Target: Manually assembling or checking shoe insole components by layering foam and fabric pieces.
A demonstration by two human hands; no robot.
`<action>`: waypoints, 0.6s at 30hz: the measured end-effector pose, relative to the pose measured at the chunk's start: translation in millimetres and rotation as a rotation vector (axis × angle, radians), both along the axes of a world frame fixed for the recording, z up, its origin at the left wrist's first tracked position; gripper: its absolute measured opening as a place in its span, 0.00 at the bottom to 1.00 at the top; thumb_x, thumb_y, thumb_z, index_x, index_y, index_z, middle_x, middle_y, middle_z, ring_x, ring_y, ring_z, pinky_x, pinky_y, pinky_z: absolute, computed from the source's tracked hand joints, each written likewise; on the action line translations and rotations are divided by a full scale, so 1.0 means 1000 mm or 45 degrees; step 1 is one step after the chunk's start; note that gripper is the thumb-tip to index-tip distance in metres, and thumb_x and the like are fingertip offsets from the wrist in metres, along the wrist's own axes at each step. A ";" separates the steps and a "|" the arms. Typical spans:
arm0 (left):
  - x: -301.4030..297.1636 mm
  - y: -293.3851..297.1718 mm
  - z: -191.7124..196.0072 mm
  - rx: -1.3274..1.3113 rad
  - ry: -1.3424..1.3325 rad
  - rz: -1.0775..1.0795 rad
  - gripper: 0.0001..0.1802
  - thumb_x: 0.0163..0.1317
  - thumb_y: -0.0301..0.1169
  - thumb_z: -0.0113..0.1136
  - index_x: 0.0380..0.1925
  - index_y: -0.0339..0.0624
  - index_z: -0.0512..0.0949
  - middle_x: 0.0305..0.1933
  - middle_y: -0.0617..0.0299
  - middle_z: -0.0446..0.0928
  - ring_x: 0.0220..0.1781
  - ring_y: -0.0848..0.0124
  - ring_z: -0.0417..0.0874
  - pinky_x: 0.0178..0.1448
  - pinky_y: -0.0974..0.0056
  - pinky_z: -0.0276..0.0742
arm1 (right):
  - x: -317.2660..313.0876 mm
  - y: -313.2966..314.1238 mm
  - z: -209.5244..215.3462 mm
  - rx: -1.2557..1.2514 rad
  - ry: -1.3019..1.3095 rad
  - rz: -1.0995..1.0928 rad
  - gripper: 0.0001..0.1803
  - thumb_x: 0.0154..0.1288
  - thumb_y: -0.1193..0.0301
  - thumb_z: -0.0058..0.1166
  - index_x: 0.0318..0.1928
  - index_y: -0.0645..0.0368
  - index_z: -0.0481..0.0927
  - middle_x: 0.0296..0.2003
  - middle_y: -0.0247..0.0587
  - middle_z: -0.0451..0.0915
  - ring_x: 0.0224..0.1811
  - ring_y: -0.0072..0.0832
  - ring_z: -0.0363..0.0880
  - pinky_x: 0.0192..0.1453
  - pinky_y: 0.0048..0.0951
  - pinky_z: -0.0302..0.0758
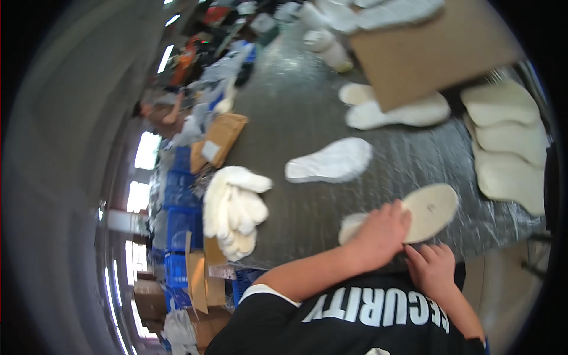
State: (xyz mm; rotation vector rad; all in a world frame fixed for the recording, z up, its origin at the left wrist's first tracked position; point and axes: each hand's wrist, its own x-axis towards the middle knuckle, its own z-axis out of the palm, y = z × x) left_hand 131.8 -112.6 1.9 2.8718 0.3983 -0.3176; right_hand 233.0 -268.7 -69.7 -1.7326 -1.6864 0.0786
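Observation:
A cream shoe insole [432, 207] lies near the front edge of the grey table [296, 106], which is covered in bubble wrap. My left hand [381, 232] rests flat on the insole's left half, fingers spread over it. My right hand [433, 269] sits just below at the table edge. Its fingers curl up against the insole's lower rim, and whether they grip it is unclear. A single white insole [331, 161] lies farther out, apart from both hands.
A pile of cream insoles [234, 210] sits at the table's left edge, and another row [509, 148] lies at the right. A brown cardboard sheet [432, 50] covers more white insoles [396, 112] at the back. Blue crates [177, 207] and cardboard boxes stand left of the table.

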 end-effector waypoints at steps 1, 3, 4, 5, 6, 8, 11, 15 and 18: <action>0.001 -0.002 0.000 0.020 0.043 -0.013 0.37 0.45 0.35 0.72 0.54 0.27 0.68 0.50 0.43 0.69 0.47 0.52 0.75 0.48 0.55 0.75 | 0.000 -0.003 -0.004 0.063 0.008 -0.052 0.18 0.48 0.70 0.62 0.43 0.55 0.79 0.23 0.33 0.69 0.24 0.32 0.71 0.29 0.37 0.64; 0.001 -0.005 0.004 0.013 0.083 0.010 0.38 0.45 0.36 0.73 0.54 0.27 0.68 0.51 0.42 0.69 0.49 0.52 0.75 0.49 0.56 0.75 | 0.001 -0.005 0.001 0.056 -0.055 -0.167 0.20 0.50 0.71 0.61 0.47 0.56 0.79 0.24 0.34 0.68 0.24 0.32 0.68 0.30 0.37 0.61; -0.001 -0.004 0.005 0.001 0.088 0.026 0.39 0.45 0.35 0.73 0.54 0.26 0.67 0.51 0.42 0.69 0.49 0.52 0.75 0.50 0.56 0.75 | 0.001 -0.003 0.005 0.042 -0.092 -0.229 0.21 0.50 0.71 0.61 0.48 0.56 0.79 0.24 0.35 0.67 0.25 0.32 0.68 0.31 0.36 0.60; -0.002 -0.003 0.006 0.006 0.073 0.026 0.39 0.45 0.35 0.73 0.54 0.26 0.67 0.51 0.42 0.69 0.49 0.52 0.75 0.50 0.56 0.75 | 0.002 -0.003 0.004 0.049 -0.106 -0.229 0.21 0.50 0.71 0.61 0.48 0.56 0.79 0.24 0.35 0.67 0.25 0.32 0.68 0.31 0.36 0.60; -0.004 -0.003 0.006 0.007 0.062 0.038 0.39 0.45 0.35 0.73 0.54 0.27 0.67 0.52 0.42 0.69 0.49 0.53 0.75 0.50 0.55 0.75 | 0.002 -0.002 0.002 0.010 -0.153 -0.240 0.22 0.50 0.71 0.61 0.49 0.57 0.79 0.24 0.34 0.68 0.26 0.32 0.69 0.32 0.36 0.60; -0.004 -0.001 0.006 0.000 0.037 0.038 0.39 0.45 0.35 0.73 0.54 0.27 0.67 0.52 0.42 0.69 0.50 0.53 0.75 0.50 0.55 0.75 | 0.002 -0.001 0.000 -0.034 -0.214 -0.263 0.23 0.51 0.70 0.61 0.51 0.57 0.79 0.25 0.34 0.68 0.27 0.32 0.69 0.33 0.36 0.61; -0.001 0.001 0.005 -0.022 0.067 0.043 0.38 0.45 0.35 0.73 0.54 0.27 0.67 0.52 0.42 0.68 0.50 0.52 0.75 0.50 0.54 0.75 | 0.005 0.000 0.006 -0.079 -0.119 -0.235 0.23 0.49 0.71 0.63 0.50 0.57 0.79 0.25 0.35 0.69 0.28 0.34 0.70 0.34 0.37 0.63; -0.007 0.003 0.008 -0.042 0.042 0.040 0.40 0.46 0.36 0.73 0.56 0.27 0.67 0.57 0.39 0.67 0.52 0.51 0.74 0.52 0.55 0.74 | 0.018 -0.001 0.014 -0.108 0.200 -0.297 0.26 0.50 0.77 0.61 0.53 0.61 0.76 0.32 0.42 0.72 0.33 0.38 0.74 0.38 0.38 0.69; -0.013 0.002 0.011 -0.042 -0.021 0.030 0.41 0.46 0.36 0.73 0.58 0.27 0.66 0.60 0.37 0.65 0.52 0.50 0.74 0.54 0.55 0.74 | 0.033 0.009 0.023 0.063 0.277 -0.491 0.29 0.53 0.82 0.58 0.58 0.64 0.72 0.44 0.50 0.74 0.38 0.41 0.75 0.43 0.38 0.74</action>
